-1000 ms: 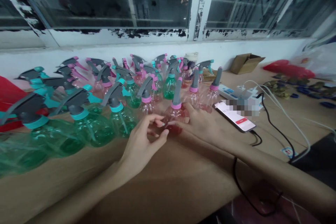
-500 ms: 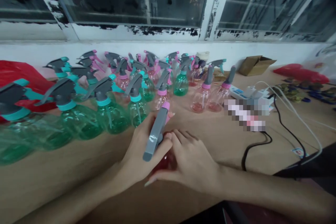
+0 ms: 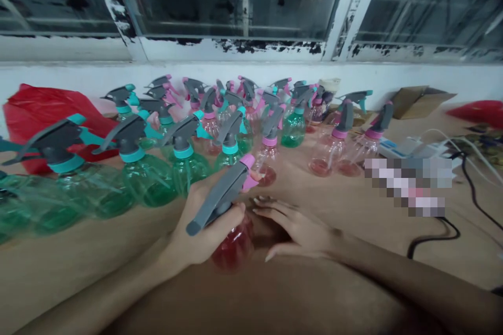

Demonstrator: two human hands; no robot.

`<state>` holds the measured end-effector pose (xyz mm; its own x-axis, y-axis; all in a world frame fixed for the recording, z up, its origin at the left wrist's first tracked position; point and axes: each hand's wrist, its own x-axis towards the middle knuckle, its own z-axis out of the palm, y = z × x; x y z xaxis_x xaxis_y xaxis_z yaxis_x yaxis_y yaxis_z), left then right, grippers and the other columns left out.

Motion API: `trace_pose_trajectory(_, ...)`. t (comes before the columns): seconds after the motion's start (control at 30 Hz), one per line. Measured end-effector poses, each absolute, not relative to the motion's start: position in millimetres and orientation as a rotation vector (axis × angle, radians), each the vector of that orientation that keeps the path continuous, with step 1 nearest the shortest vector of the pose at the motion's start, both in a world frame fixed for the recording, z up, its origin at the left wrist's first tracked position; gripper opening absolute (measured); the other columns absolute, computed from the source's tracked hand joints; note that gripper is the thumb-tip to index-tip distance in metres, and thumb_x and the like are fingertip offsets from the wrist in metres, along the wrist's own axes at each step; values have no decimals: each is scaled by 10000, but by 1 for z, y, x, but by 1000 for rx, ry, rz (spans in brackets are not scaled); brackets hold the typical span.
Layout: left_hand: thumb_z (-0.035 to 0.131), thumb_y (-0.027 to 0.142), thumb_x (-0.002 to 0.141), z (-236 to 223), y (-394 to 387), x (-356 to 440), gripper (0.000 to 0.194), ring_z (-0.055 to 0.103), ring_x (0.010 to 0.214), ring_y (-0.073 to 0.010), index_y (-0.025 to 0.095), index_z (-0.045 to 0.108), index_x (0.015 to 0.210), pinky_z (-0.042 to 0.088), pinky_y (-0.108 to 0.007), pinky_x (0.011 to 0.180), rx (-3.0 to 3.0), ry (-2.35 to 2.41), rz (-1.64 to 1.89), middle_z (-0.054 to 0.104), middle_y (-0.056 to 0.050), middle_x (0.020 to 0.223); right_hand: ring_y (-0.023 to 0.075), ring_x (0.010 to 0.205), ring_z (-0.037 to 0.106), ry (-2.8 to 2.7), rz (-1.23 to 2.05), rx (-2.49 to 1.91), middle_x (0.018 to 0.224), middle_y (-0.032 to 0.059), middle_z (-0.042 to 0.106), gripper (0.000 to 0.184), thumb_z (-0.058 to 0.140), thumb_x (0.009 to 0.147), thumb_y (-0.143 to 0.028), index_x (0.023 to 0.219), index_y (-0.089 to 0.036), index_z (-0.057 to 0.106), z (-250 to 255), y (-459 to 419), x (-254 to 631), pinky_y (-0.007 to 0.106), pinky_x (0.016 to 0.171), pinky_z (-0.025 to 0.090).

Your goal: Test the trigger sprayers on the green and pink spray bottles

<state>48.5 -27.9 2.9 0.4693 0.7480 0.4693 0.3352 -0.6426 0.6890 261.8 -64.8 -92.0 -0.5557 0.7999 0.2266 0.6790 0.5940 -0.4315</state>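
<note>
My left hand (image 3: 200, 230) is wrapped round the neck of a pink spray bottle (image 3: 231, 246) with a grey trigger head (image 3: 218, 196) and a pink nozzle tip. The bottle leans towards me over the brown table (image 3: 98, 261). My right hand (image 3: 298, 227) lies just to the right of the bottle with its fingers stretched out and apart, near the bottle's body and holding nothing.
Several green spray bottles (image 3: 145, 178) and pink spray bottles (image 3: 326, 152) stand in rows behind my hands, up to the white wall. A red bag (image 3: 35, 107) lies at the left. A power strip with cables (image 3: 467, 167) and a cardboard box (image 3: 420, 100) sit at the right.
Both hands took a pink bottle from the row and drew it towards me. My left hand now grips it alone; my right hand has come off it and opened.
</note>
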Motion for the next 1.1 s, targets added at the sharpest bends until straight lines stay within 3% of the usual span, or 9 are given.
trace_pose_trajectory(0.17, 486, 158, 704, 8, -22, 48, 113, 542, 617, -177, 266, 499, 737, 460, -321, 592, 2255, 729, 952, 539, 27, 699, 223, 1364, 323, -2490, 423, -1178, 1443, 142, 415, 837, 580, 759, -638, 1396, -133, 376, -90, -60, 264, 422, 1122, 272)
trace_pose_trajectory(0.47, 473, 229, 663, 7, -23, 51, 78, 540, 627, -207, 281, 465, 720, 495, -363, 623, 2164, 794, 901, 545, 3, 688, 237, 1377, 291, -2552, 442, -1180, 1465, 135, 379, 846, 570, 769, -640, 1404, -117, 372, -89, -59, 264, 443, 1134, 243)
trace_pose_trajectory(0.73, 475, 179, 666, 7, -23, 48, 253, 560, 628, -186, 285, 528, 889, 517, -341, 635, 2161, 804, 926, 582, 11, 773, 190, 1383, 280, -2481, 509, -1191, 1479, 67, 369, 606, 476, 894, -530, 1392, -195, 399, -97, -56, 265, 436, 1141, 248)
trace_pose_trajectory(0.93, 479, 176, 663, 4, -26, 50, 192, 562, 618, -180, 261, 502, 834, 506, -324, 607, 2185, 827, 942, 579, 4, 739, 207, 1385, 274, -2464, 528, -1184, 1483, 66, 357, 593, 494, 898, -499, 1409, -225, 370, -97, -57, 266, 469, 1138, 247)
trace_pose_trajectory(1.1, 485, 158, 657, 4, -26, 51, 294, 576, 618, -186, 280, 515, 922, 516, -323, 613, 2132, 800, 934, 571, 11, 734, 203, 1382, 281, -2458, 534, -1167, 1481, 73, 362, 601, 492, 899, -498, 1414, -218, 360, -98, -57, 267, 466, 1138, 247)
